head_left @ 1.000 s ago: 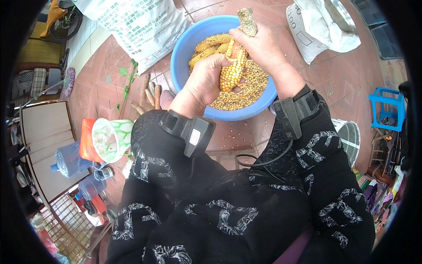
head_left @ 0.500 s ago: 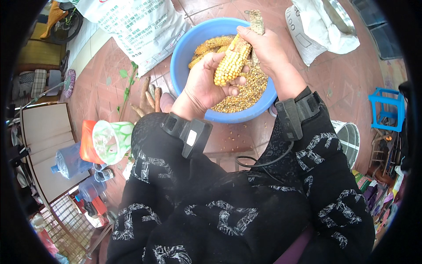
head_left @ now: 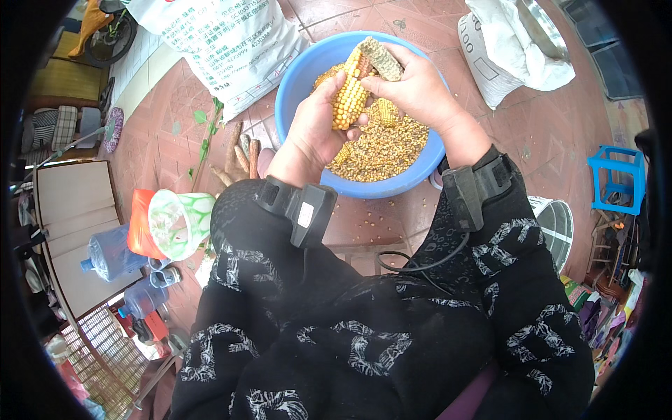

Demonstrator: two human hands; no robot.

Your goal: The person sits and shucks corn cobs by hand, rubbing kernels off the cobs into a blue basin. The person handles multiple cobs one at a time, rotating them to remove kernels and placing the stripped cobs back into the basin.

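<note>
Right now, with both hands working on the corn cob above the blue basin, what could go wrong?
1. The corn cob is held in the left hand near the far rim of the blue basin, so loosened kernels may fall outside; some already lie on the tiled floor.
2. The right hand presses a bare, rough cob against it; a slip could scrape the fingers.

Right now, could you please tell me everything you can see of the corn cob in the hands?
The corn cob is a dried ear with hard yellow kernels still in rows on its lower part; its upper end is bare, pale and pitted. It stands nearly upright, tilted slightly, above the blue basin of loose kernels. The left hand grips its lower part, and the right hand pinches the bare top.
</note>
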